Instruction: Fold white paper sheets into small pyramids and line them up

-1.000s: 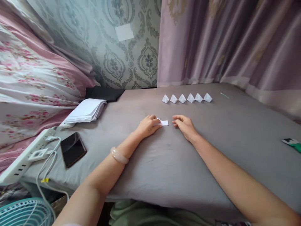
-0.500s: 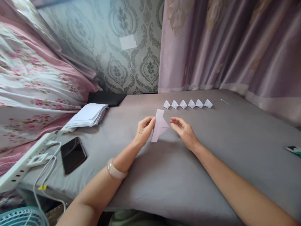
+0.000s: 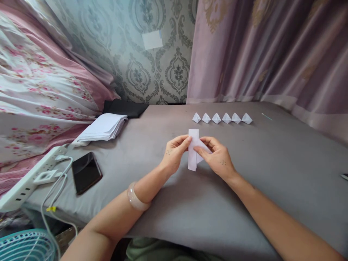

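Pinching the folded white paper strip (image 3: 192,155) between them, left hand (image 3: 174,153) and right hand (image 3: 219,157) flank its long axis.

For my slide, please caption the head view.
Left hand and right hand hold a folded paper; beyond them, six paper shapes sit in a row.

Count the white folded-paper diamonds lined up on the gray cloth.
6, in one row before the purple curtain, left to right: first diamond, second, third, fourth, fifth, sixth. None seems hidden.
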Available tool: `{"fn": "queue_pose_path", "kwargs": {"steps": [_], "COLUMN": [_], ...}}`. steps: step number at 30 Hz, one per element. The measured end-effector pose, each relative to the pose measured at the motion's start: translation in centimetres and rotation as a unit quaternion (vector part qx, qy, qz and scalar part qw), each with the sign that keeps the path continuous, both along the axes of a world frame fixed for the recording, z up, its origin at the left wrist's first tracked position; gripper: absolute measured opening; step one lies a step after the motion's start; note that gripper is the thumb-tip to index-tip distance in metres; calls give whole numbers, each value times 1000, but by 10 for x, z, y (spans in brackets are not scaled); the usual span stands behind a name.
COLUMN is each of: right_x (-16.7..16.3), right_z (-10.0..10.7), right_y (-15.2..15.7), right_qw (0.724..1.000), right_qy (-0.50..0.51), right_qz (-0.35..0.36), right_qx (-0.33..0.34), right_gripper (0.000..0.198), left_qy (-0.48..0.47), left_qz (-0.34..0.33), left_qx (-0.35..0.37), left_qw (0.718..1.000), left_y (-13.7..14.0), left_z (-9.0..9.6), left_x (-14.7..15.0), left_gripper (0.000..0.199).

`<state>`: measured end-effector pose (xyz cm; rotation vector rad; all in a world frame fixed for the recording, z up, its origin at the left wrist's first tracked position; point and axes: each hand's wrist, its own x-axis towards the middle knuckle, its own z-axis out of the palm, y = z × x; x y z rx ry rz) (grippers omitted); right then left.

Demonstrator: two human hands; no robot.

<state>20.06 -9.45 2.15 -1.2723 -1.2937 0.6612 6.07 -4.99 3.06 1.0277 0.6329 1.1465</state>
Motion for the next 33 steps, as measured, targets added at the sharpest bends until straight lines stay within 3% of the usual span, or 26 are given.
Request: {"fn": "queue_pose_path", "kwargs": {"steps": [4, 7, 11, 18, 27, 33], "right_x": [-3, -7, -17, -47, -75, -82], "right_z": [3, 10, 25, 50, 49, 42], "right_y": [-4, -3, 5, 30, 60, 65], "right_qw": [977, 954, 933, 901, 880, 879], "right_qy": [-154, -223, -288, -362, -388, -389], "right_qz": [-82, -88, -75, -96, -109, -114], "right_qx": [125, 178, 202, 218, 251, 252], "right_gripper": [26, 17, 13, 22, 33, 35], "left_qy": [-41, -51, -63, -90, -43, -27], "left_qz": [12, 25, 46, 108, 203, 204], "left_qx": [-40, -43, -25, 42, 100, 95], "left_qw": [998, 997, 997, 989, 973, 974], "left_y": [0, 0, 2, 13, 30, 37], "left_z": [3, 6, 13, 25, 30, 27], "left_x": [0, -2, -6, -19, -42, -47], "left_gripper": [25, 25, 26, 28, 37, 26]}}
